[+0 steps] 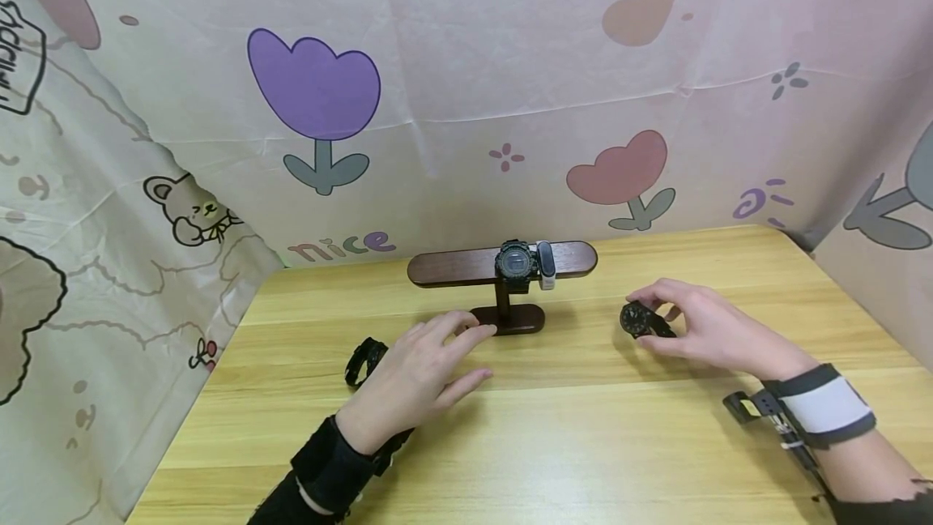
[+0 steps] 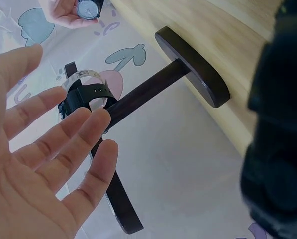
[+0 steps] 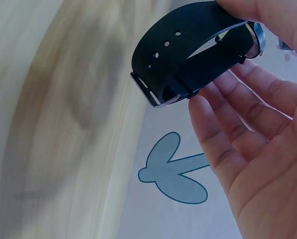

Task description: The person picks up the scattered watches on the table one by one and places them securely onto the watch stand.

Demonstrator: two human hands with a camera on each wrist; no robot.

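We see the right hand (image 1: pixel 710 329) pinching a black watch (image 1: pixel 640 319) between thumb and fingertips, its round face turned up and its buckled strap hanging under the grip. In the right wrist view the strap (image 3: pixel 188 55) loops away from the fingers (image 3: pixel 228 124), which lie fairly straight beneath it while the thumb clamps from above. The watch sits at the far end of this grip, just above the wooden surface (image 1: pixel 583 436); we cannot tell whether it touches the wood.

The left hand (image 1: pixel 419 371) holds nothing: its grip is spread, fingers straight and slightly apart, palm down over the surface. Its fingertips (image 1: pixel 477 332) lie just beside the oval base of a dark wooden watch stand (image 1: pixel 503 266); whether they touch the base we cannot tell. Beyond this grip, on the stand's crossbar, hang a chunky black watch (image 1: pixel 516 261) and, touching it on the side toward the right hand, a slim white band (image 1: pixel 546 264). Just to the outer side of the left hand another black watch (image 1: pixel 364 360) lies on the surface, near the wrist.

Between the two grips stands the stand's post. A floral printed cloth (image 1: pixel 452 87) closes off the scene behind and to both sides.
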